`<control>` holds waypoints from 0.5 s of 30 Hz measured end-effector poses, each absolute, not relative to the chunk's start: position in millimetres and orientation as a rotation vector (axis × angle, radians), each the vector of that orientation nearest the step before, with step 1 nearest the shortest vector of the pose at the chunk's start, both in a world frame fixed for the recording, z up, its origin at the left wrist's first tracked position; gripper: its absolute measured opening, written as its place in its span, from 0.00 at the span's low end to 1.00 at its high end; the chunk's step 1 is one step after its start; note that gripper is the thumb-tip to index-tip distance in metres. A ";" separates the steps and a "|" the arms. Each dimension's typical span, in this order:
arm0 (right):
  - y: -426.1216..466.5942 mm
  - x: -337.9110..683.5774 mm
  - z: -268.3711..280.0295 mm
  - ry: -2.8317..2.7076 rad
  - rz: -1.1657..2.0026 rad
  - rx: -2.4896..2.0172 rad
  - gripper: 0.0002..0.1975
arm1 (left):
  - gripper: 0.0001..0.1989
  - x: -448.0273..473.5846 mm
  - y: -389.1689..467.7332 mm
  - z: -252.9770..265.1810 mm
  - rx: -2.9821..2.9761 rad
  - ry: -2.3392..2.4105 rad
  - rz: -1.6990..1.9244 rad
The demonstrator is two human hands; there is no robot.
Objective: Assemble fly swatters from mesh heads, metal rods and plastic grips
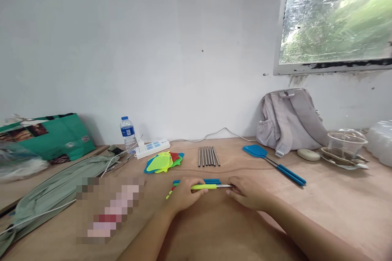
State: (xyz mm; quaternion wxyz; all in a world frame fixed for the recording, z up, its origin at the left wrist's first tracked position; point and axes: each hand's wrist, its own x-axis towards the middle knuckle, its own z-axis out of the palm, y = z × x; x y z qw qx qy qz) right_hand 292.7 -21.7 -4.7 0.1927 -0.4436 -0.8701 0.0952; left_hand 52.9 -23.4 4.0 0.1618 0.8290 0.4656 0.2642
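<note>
My left hand [187,194] is closed around a yellow-green plastic handle [206,186]. A silver metal tube [223,186] sticks out of the handle's right end, and my right hand [245,192] pinches its far end. Just behind my hands, blue handles [211,181] lie on the table, with green, red and yellow handle ends partly hidden by my left hand. Farther back, several bare metal tubes [208,156] lie side by side. A pile of fly swatter heads [161,162] in yellow, blue, red and green lies to their left. Blue fly swatters [288,173] with metal shafts rest at the right.
A white power strip [152,149] and a water bottle [128,132] stand at the back left, near a grey-green cloth bag [61,191] and a green bag [58,138]. At the back right are a grey backpack [289,120], a whitish rounded case [308,154] and a clear plastic cup [346,142].
</note>
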 end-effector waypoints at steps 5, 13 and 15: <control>-30.3 275.1 -9.1 -2.427 -0.053 -1.630 0.09 | 0.11 64.1 -34.8 9.0 2.471 1.344 0.761; -27.1 270.8 -13.7 -2.386 -0.050 -1.777 0.11 | 0.11 75.6 -42.6 9.9 2.435 1.258 0.669; -26.7 270.0 -14.8 -2.381 -0.030 -1.791 0.11 | 0.11 76.6 -42.0 8.2 2.429 1.246 0.658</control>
